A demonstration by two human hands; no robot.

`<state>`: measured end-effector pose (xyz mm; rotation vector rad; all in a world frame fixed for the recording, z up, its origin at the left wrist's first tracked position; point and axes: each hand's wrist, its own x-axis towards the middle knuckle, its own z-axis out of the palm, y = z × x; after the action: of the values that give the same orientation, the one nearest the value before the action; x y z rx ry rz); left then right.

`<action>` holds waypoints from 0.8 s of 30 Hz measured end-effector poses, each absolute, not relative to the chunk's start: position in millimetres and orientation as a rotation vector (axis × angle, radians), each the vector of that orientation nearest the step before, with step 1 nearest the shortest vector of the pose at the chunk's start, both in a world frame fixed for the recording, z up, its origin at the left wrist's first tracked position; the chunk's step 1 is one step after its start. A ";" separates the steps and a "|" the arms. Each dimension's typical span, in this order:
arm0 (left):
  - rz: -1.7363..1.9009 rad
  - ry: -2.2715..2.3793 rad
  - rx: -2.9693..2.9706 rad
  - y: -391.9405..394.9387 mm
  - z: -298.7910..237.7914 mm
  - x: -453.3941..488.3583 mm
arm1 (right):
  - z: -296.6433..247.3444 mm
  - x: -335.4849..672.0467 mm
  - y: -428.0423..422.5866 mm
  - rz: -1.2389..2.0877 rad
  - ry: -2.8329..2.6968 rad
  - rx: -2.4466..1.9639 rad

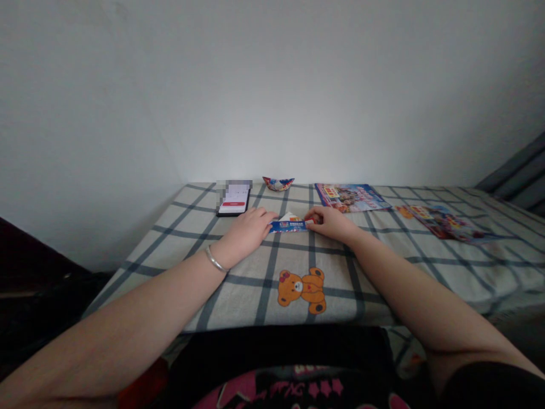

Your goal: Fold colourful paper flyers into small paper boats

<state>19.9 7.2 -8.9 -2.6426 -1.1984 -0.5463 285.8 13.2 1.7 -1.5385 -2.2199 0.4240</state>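
A small folded paper [292, 225], blue along its front edge with a white peak behind, lies on the checked cloth between my hands. My left hand [252, 229], with a silver bangle at the wrist, has its fingers closed on the left end of the paper. At the opposite end, my right hand [326, 221] pinches the right corner, where a bit of red shows. Both thumbs are partly hidden. Behind the hands stands a folded paper boat [278, 183] in blue, red and white.
A phone [234, 199] with a lit screen lies back left. Two printed leaflets, one nearer the wall [352, 197] and one farther right [452, 223], rest on the checked cloth [238, 295]. A white wall [272, 91] rises behind the table; a dark slatted object [517, 170] is at right.
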 end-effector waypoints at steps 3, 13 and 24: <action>-0.541 -1.026 -2.629 6.4 -8.6 20.7 | 0.4 285.8 13.7 0.427 -2.224 -1.515; -0.389 -0.721 -2.840 0.9 -8.2 25.6 | 2.8 285.1 12.8 0.278 -2.318 -1.423; -0.416 -0.867 -2.695 -15.3 -4.5 31.8 | 2.4 280.0 6.6 0.277 -2.338 -1.439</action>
<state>31.8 -15.3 -4.5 -2.6951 -0.8672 -0.4164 280.0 6.6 2.4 -1.4388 -2.3383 0.2772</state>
